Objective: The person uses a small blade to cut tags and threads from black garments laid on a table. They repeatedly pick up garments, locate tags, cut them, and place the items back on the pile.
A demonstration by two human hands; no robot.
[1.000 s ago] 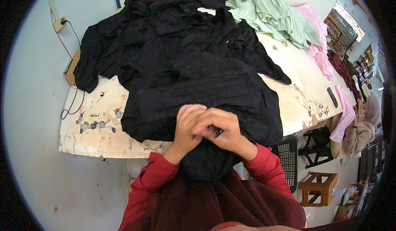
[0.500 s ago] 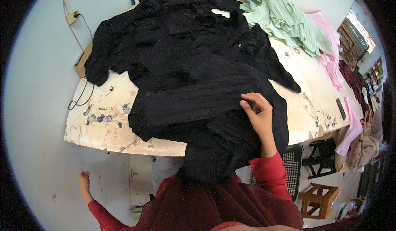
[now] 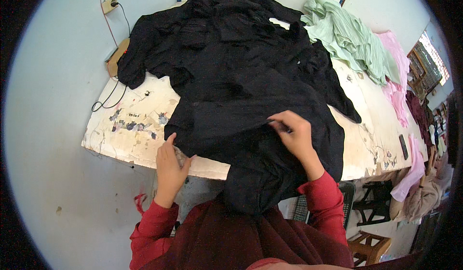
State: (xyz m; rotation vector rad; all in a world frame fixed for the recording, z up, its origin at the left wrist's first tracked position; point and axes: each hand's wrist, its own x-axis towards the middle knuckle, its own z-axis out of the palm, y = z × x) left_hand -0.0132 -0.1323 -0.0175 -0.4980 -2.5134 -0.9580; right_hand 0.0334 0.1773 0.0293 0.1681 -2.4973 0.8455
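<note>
A black garment lies spread over the worn, pale table, its lower end hanging over the near edge against me. My left hand is at the garment's lower left corner, thumb and fingers apart, fingertips by the cloth edge. Over the lower right part of the garment is my right hand, its thumb and forefinger pinched together close to the cloth. Something small and dark shows inside its curled fingers. I cannot make out whether that is a tool or a fold of cloth.
Pale green pleated cloth and pink cloth lie at the far right. A dark, flat, oblong object rests near the right edge. A person sits beyond, by a pink piece. A corded box stands at left; a brown stool is below right.
My left hand has come up from beside the table to the garment's lower left corner. My right hand has moved left across the cloth, still pinched. The whole view has shifted slightly.
</note>
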